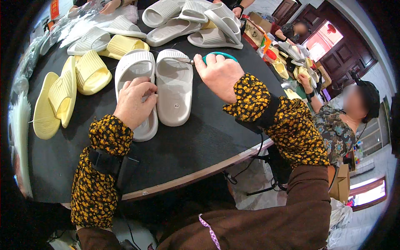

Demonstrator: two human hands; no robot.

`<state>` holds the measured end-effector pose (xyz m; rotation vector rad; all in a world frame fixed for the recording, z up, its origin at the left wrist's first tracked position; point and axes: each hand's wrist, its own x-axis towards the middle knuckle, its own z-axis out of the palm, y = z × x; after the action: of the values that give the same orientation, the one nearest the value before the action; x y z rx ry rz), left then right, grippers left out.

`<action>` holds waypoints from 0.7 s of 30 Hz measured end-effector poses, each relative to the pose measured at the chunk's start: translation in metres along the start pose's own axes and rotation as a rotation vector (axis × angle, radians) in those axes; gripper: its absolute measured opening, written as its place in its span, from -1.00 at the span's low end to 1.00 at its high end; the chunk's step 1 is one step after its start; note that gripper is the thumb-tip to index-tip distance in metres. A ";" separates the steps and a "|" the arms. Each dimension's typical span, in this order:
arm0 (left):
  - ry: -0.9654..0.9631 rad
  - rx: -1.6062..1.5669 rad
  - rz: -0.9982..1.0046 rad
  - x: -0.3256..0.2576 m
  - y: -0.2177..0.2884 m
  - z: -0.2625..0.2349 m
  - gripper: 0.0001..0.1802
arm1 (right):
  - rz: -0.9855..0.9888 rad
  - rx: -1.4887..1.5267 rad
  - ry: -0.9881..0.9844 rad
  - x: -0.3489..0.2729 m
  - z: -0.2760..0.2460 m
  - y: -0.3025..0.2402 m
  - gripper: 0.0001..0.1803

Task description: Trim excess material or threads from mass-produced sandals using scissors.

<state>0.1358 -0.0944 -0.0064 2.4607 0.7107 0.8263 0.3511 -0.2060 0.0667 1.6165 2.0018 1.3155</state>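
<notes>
Head view: looked down on a round black table (200, 137) with many slippers on it.
Far left: clear plastic bags (29, 58) lay at the table's edge.
Yellow slippers: 2 lay stacked at the left (56, 100), 1 more (91, 71) sat just beside them, and another (123, 43) was behind.
Left hand: the left hand (133, 102) lay on the left grey slipper (135, 68), fingers bent down onto its strap and heel part, pressing it flat more than gripping it.
Grey pair: the left grey slipper and the right grey slipper (175, 87) lay side by side, touching, near the middle of the table, toes pointing away.
Right hand: the right hand (218, 75) was closed around the teal handles of the scissors (216, 56).
Scissors: the thin blades pointed left, with the tip at the toe end of the right grey slipper.
Sleeves: both arms wore dark cuffs with little yellow flowers (287, 125).
Back of table: a heap of white slippers (196, 23) lay well apart from the hands.
Right side: another person (337, 125) sat beside the table, near more yellow slippers (302, 71).
</notes>
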 end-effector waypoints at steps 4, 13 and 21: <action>-0.024 -0.013 -0.031 0.001 0.003 -0.004 -0.76 | 0.015 0.044 0.012 -0.003 0.003 0.002 -0.59; -0.040 -0.008 -0.028 0.002 -0.001 -0.003 -0.76 | 0.032 0.063 0.060 -0.003 0.008 0.002 -0.58; 0.059 -0.055 0.034 -0.002 -0.004 0.003 -0.80 | 0.043 0.035 0.066 0.002 0.011 -0.003 -0.61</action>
<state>0.1355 -0.0933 -0.0114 2.4144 0.6599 0.9226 0.3560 -0.1991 0.0583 1.6617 2.0500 1.3736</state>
